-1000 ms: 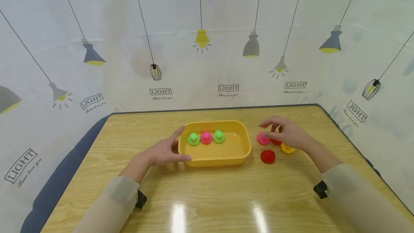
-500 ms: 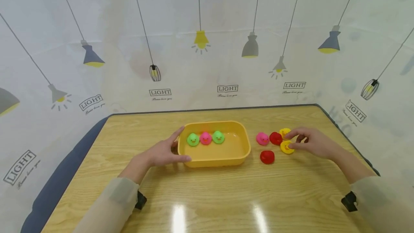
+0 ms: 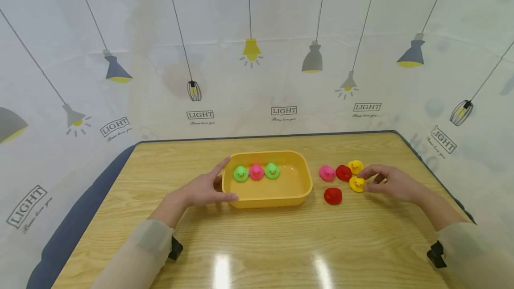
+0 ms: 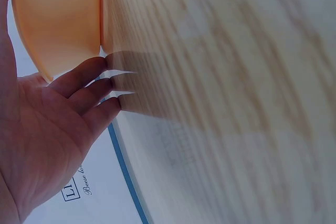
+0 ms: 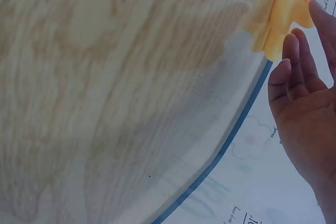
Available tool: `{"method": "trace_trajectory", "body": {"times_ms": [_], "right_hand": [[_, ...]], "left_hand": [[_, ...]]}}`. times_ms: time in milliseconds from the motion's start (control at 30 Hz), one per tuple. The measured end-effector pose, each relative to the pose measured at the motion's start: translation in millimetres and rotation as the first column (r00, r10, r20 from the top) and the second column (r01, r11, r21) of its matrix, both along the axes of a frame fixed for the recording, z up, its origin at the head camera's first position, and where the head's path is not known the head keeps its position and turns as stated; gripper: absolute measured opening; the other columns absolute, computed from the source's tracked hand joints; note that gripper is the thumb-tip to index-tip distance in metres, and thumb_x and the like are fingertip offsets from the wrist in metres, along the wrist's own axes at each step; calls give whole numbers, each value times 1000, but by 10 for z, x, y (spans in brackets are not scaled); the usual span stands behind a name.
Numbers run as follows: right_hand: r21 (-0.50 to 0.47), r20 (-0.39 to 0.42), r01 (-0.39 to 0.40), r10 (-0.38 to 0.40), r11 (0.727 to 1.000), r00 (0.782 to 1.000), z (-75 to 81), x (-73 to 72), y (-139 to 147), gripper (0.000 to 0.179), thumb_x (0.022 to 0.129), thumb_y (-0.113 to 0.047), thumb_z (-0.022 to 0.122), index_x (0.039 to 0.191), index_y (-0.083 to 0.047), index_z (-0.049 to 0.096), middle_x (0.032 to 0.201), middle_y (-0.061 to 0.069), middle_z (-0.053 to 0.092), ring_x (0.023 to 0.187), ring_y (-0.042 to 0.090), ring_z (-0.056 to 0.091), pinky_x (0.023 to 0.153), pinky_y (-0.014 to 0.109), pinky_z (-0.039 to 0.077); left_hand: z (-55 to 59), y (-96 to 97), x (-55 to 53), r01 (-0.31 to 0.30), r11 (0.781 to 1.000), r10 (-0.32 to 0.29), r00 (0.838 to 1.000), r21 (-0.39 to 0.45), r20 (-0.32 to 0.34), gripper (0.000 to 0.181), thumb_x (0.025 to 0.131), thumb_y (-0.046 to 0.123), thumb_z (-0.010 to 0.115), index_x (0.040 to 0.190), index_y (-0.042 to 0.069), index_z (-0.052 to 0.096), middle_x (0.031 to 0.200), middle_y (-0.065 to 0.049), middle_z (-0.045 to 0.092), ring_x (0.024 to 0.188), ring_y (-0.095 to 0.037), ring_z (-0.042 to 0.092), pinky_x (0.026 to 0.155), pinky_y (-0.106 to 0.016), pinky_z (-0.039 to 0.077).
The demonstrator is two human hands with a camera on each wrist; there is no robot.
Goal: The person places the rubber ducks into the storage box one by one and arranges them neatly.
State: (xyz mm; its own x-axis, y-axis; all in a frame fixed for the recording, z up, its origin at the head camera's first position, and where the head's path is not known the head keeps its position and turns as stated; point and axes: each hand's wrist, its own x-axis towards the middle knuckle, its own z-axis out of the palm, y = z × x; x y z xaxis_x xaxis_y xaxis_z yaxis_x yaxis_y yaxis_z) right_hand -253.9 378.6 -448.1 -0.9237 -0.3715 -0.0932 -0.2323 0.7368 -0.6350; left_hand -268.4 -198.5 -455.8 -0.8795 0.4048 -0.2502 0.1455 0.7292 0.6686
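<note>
My left hand [image 3: 206, 188] rests against the left end of a yellow tub [image 3: 265, 203], thumb at the near corner and forefinger along the far corner. In the left wrist view its other fingers [image 4: 86, 80] extend loosely below the tub wall. Inside stand two green rubber ducks [image 3: 272, 171] and a pink one [image 3: 256, 172] in a row. My right hand [image 3: 395, 184] is at the right edge of the front yellow rubber duck [image 3: 357, 183], with thumb and forefinger apart. The right wrist view shows its fingertips close beside yellow duck shapes [image 5: 287, 9].
Left of the right hand sit another yellow duck [image 3: 355, 167], a pink duck [image 3: 327, 173] and two red ducks [image 3: 333, 196]. The wooden table [image 3: 273, 244] meets a lamp-patterned cloth [image 3: 241, 92] at the back and sides.
My right hand has moved right from over the pink and red ducks to the right side of the front yellow duck. My left hand and the tub have stayed in place.
</note>
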Motion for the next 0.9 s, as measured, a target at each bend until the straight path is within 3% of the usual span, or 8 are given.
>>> {"method": "trace_trajectory", "body": {"times_ms": [400,700,900], "right_hand": [[-29,70,14,-12,999,997,-55,-24,-17,40,98,-26,85,131,-11,66,132,14,66,98,20,62,79,26,57],[-20,55,32,-31,999,998,-92,-18,-68,35,97,-27,86,122,-12,67,117,9,67,92,19,61,74,26,55],[0,2,32,-32,999,999,-79,-16,-113,32,97,-27,87,118,-12,68,116,8,68,91,18,60,74,25,53]], "left_hand": [[-2,8,-2,-3,1000,3,1000,-13,-4,128,84,75,84,176,47,0,169,-19,51,158,-46,44,130,-70,30],[-5,8,-2,-2,1000,1,1000,-32,-7,127,84,77,82,176,47,1,167,-18,53,157,-45,46,130,-70,31],[14,14,6,0,999,-1,1000,-34,-19,127,84,76,83,176,46,1,166,-18,55,156,-45,47,130,-69,32]]}}
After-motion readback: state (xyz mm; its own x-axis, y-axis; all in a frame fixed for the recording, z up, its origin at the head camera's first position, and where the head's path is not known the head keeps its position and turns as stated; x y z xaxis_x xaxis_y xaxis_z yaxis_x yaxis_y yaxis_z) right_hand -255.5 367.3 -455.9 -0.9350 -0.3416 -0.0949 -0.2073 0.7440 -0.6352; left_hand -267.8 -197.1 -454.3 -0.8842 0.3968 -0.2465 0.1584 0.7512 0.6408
